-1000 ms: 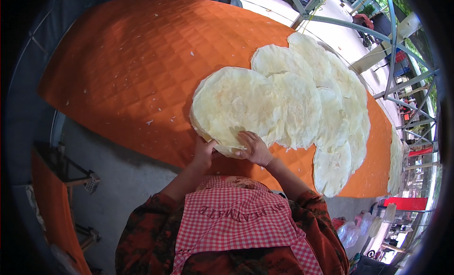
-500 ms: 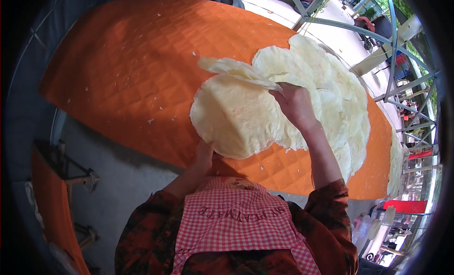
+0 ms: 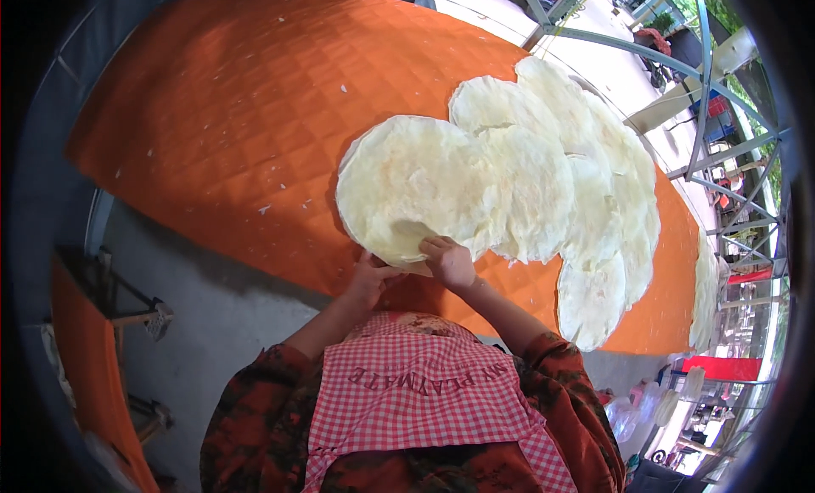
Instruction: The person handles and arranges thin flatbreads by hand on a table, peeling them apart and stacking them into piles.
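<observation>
A thin, round, pale flatbread point(image 3: 416, 166) lies at the left end of a spread of overlapping flatbreads point(image 3: 607, 200) on the orange quilted cloth. My right hand point(image 3: 450, 262) is closed on its near edge, fingertips pinching the sheet, which dips and creases beside them. Just to the left, my left hand point(image 3: 371, 279) grips the same near rim, with some fingers hidden at the edge. More than one layer shows along the flatbread's rim. Its right side overlaps the neighbouring sheets.
The orange quilted cloth point(image 3: 212, 137) covers a long table and carries small white flakes. Metal frame bars point(image 3: 628, 47) stand beyond its far right side. Another orange-covered surface point(image 3: 85, 349) is at the lower left, over a grey floor point(image 3: 212, 298).
The lifted sheet has come down flat over the flatbread beneath it. My right hand has moved from the far right side to the near edge, close to my left hand.
</observation>
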{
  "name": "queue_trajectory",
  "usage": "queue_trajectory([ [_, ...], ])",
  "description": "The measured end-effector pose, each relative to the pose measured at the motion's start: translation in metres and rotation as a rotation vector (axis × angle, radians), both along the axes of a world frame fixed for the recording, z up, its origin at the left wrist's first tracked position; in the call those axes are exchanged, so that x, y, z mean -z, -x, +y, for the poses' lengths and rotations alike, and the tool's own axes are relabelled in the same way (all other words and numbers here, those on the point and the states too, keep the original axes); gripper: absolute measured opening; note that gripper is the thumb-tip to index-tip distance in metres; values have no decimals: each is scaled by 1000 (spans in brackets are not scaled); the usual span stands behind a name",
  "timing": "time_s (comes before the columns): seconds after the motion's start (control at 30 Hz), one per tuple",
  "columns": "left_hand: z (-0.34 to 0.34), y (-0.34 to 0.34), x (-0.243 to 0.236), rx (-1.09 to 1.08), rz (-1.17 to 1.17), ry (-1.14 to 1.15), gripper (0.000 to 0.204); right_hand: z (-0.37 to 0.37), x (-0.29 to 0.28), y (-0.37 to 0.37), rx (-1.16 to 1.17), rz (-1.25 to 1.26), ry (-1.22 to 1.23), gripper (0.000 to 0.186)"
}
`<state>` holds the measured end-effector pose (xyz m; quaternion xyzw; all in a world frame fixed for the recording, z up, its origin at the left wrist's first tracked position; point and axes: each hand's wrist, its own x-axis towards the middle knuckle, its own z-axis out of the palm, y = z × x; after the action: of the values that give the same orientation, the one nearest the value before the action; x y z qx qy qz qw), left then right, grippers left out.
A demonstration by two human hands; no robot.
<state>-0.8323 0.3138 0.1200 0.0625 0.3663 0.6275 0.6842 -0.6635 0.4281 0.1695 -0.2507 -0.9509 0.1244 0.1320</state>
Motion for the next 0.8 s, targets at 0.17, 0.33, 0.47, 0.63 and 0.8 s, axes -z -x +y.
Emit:
queue_trajectory([
  [0.17, 1, -4, 2, -45, 39, -15, 63, 6, -23, 4, 161, 155, 84, 27],
  [0.33, 5, -15, -6, -72, 93, 90, 67, -2, -10, 1, 131, 115, 78, 23],
  [0.47, 5, -22, -18, -89, 85, 73, 69, -6, 4, 3, 123, 111, -3, 19],
  [0.63, 4, -22, 2, -109, 176, 37, 66, 5, 3, 3, 116, 43, 129, 21],
  [0.8, 7, -28, -3, -136, 122, 44, 56, -2, -3, 0, 95, 45, 110, 25],
])
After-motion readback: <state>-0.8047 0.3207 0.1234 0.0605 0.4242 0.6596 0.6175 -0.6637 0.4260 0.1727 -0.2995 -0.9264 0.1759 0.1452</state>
